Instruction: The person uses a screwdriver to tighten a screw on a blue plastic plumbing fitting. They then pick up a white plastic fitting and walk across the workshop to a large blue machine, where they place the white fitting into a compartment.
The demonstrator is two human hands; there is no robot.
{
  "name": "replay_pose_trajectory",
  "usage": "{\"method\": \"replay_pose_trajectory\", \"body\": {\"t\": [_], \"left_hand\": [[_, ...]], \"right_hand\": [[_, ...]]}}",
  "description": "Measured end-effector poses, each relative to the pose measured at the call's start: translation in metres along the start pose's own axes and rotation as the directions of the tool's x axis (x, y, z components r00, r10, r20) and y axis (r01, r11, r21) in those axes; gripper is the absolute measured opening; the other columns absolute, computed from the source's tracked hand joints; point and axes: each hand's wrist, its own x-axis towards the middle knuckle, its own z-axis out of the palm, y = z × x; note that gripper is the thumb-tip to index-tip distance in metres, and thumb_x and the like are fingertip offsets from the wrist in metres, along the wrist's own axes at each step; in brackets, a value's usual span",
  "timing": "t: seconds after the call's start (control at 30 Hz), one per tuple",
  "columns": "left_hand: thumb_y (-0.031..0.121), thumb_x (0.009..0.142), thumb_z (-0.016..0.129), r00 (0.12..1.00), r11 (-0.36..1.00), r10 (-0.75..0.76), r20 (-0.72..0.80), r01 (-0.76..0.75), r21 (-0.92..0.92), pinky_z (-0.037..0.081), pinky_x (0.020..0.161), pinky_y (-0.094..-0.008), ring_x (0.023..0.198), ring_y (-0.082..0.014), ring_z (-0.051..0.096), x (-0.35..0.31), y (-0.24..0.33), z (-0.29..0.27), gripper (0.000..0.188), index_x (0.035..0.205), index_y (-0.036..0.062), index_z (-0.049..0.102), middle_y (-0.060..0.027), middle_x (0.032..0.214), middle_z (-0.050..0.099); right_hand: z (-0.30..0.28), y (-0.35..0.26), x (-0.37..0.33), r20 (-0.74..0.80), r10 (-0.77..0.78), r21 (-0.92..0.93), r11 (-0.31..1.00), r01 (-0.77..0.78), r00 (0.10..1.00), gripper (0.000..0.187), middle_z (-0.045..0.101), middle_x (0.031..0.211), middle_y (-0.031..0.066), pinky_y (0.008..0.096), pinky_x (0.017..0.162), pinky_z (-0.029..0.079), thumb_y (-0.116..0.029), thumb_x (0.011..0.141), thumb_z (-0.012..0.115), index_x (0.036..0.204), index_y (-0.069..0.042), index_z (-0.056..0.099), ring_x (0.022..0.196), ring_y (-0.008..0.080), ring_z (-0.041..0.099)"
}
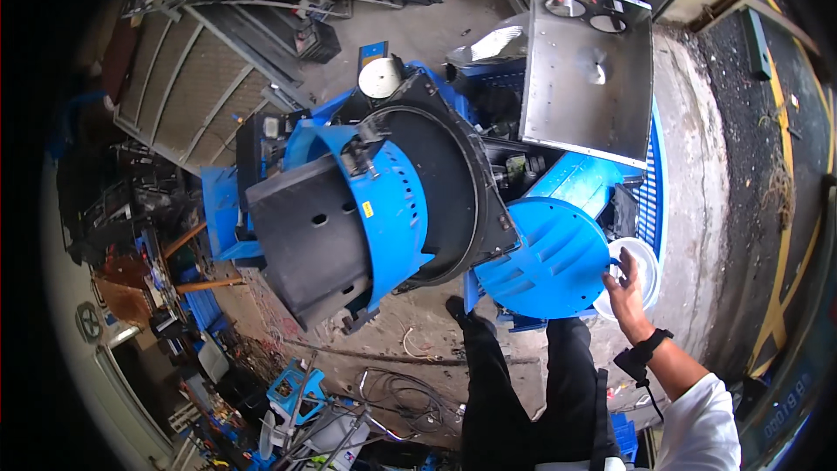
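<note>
My right hand [624,296] reaches in from the lower right, a dark band round its wrist. Its fingers are apart and curved, at the right rim of a round blue metal plate [549,262]. Whether the fingertips touch that rim, I cannot tell. Partly behind the hand sits a round white plastic tub [646,272]. The blue plate covers the near end of a blue cylinder [576,181]. My left hand is out of view.
Left of the plate stands a large black ring [440,201] beside a blue-and-black drum housing [397,209]. A silver sheet-metal box [588,78] rests farther back. Cables [418,401] and a blue stool [296,391] lie near my feet. Scrap lines the left side.
</note>
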Motion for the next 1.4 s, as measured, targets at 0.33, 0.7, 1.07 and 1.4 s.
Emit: {"method": "replay_pose_trajectory", "body": {"t": [0.33, 0.7, 1.07, 1.4], "left_hand": [[0.036, 0.087, 0.053, 0.998, 0.986, 0.019, -0.052, -0.028, -0.166, 0.045, 0.076, -0.0431, 0.096, -0.0251, 0.049, 0.047, 0.002, -0.036, 0.041, 0.120, 0.0125, 0.043, -0.0092, 0.106, 0.050], [0.046, 0.083, 0.054, 0.887, 0.389, 0.274, 0.371, 0.250, -0.886, 0.042, 0.065, -0.0396, 0.079, -0.0208, 0.049, 0.089, -0.252, -0.167, 0.040, 0.104, 0.0122, 0.056, -0.0046, 0.087, 0.052], [0.034, 0.093, 0.056, 0.940, 0.317, -0.260, -0.219, -0.132, -0.939, 0.053, 0.080, -0.0429, 0.089, -0.0273, 0.065, 0.016, -0.298, -0.148, 0.041, 0.119, 0.0037, 0.053, -0.0149, 0.107, 0.065], [0.026, 0.086, 0.062, 0.896, 0.017, -0.409, -0.174, -0.183, -0.983, 0.054, 0.060, -0.0416, 0.074, -0.0236, 0.069, 0.028, -0.308, -0.148, 0.026, 0.105, 0.0074, 0.063, -0.0097, 0.090, 0.071]], "right_hand": [[0.007, -0.094, -0.109, 0.107, 0.070, 0.072, 0.994, -0.078, 0.992, 0.034, 0.062, 0.113, 0.0112, 0.0322, 0.094, 0.044, -0.003, 0.085, 0.060, 0.119, 0.000, 0.056, 0.108, 0.0217, 0.058], [0.158, -0.236, -0.299, 0.490, 0.053, 0.011, 0.998, -0.067, 0.870, 0.018, 0.065, 0.097, 0.0109, 0.0319, 0.077, 0.052, -0.013, 0.092, 0.056, 0.106, -0.001, 0.057, 0.087, 0.0200, 0.065], [0.429, -0.322, -0.441, 0.810, 0.061, -0.240, 0.942, 0.235, 0.584, 0.021, 0.066, 0.095, 0.0109, 0.0295, 0.074, 0.053, -0.016, 0.094, 0.058, 0.109, -0.002, 0.058, 0.082, 0.0191, 0.066], [0.560, -0.358, -0.442, 0.850, 0.127, -0.309, 0.906, 0.291, 0.511, 0.022, 0.067, 0.094, 0.0096, 0.0265, 0.070, 0.054, -0.017, 0.094, 0.058, 0.112, -0.004, 0.058, 0.077, 0.0162, 0.065]]}}
